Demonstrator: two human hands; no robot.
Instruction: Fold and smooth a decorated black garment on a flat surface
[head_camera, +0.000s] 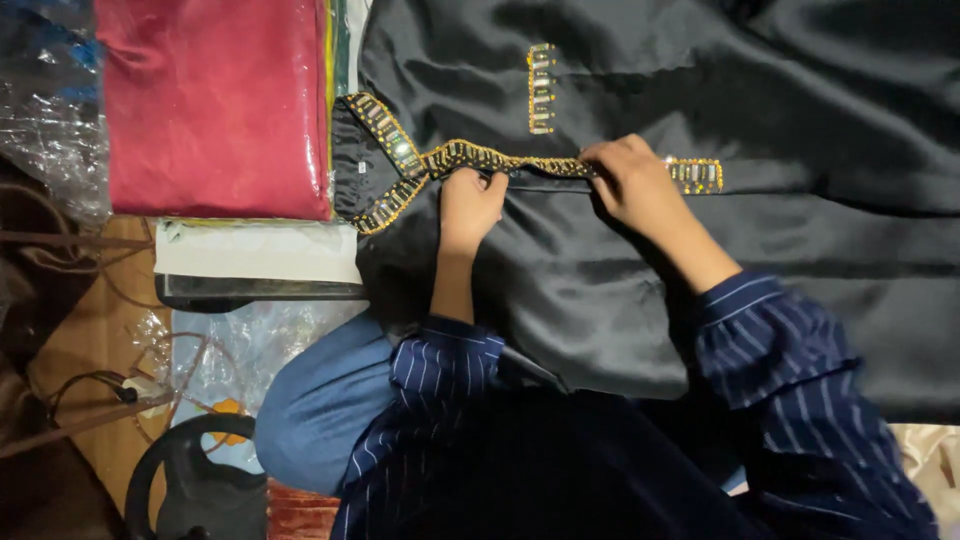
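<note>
While curled, both hands (545, 190) on beaded trim (530, 162)

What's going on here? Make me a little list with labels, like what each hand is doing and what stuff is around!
Left hand: left hand curled on the beaded gold trim, near the neckline
Right hand: right hand pressed on the same trim, further along
Garment: shiny black garment spread flat, with a second short beaded strip above the trim
Sleeves: dark blue striped sleeves
Beside the garment: folded red cloth in clear wrap, a white flat pack under it
Lower left: cables, crinkled clear plastic, a round black object
</note>
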